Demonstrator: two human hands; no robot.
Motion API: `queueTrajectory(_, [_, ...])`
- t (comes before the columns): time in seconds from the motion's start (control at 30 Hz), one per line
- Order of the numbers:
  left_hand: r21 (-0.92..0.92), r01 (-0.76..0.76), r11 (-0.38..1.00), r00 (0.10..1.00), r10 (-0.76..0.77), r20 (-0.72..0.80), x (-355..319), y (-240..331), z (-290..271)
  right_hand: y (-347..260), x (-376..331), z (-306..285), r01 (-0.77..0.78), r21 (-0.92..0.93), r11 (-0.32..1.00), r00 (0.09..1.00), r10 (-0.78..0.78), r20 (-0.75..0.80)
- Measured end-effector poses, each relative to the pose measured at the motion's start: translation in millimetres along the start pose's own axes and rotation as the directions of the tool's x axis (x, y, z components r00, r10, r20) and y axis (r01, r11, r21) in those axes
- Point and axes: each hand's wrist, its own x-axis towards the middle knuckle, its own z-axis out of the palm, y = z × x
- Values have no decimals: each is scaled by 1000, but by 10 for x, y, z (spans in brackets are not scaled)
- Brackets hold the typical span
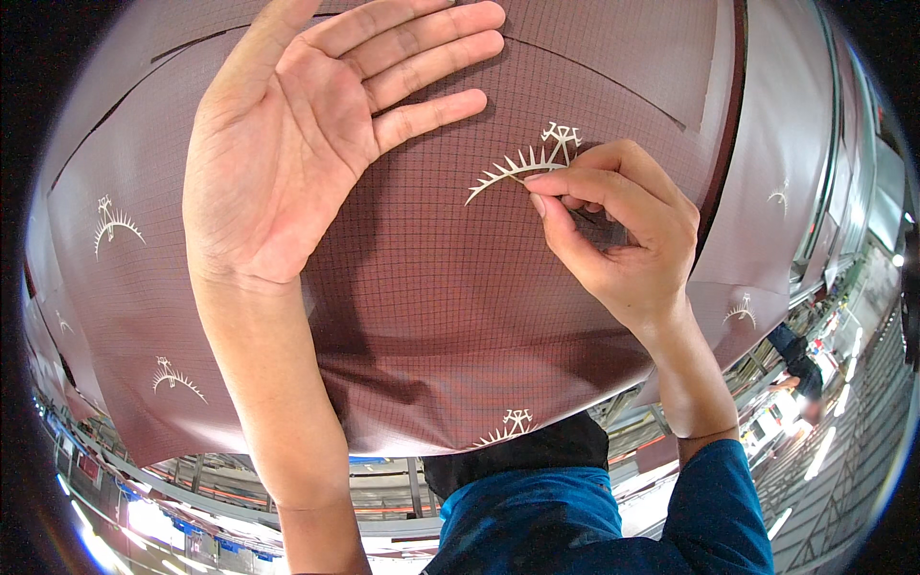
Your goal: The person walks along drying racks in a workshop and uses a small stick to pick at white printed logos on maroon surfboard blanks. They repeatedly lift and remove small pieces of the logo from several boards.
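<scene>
A wide maroon sheet [422,278] with a fine dark grid is spread before me, carrying pale cream printed motifs. My left hand [287,144] is raised over its left part, palm showing and fingers stretched out, holding nothing. On the right, my right hand [623,220] is closed in a pinch, thumb against forefinger. Its fingertips meet at the spiky curved motif [508,174], covering part of it. A thin sliver shows at the fingertips, too small to name.
Similar cream motifs appear on the sheet at left [115,226] and right [741,311]. The sheet's near edge hangs by my waist. Dark slits cross its far part. Another person in dark clothing [803,369] is at the far right, beside metal racks.
</scene>
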Motion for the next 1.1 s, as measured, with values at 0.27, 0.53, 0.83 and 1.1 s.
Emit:
queueTrajectory(0.27, [5,-7,1000,999,7,41,-2,-4,-40,-3,-5,-4,1,12,1000,1000,-1,0])
queueTrajectory(0.53, [-24,34,999,998,-36,-53,-14,27,65,-1,0,-8,14,-26,1000,1000,-15,-12])
queueTrajectory(0.83, [-12,19,1000,999,-19,-47,-18,20,50,11,-4,12,38,-33,999,999,-39,-22])
queueTrajectory(1.1, [-9,18,1000,999,-18,-51,-19,22,56,2,-4,12,34,-29,999,999,-34,-22])
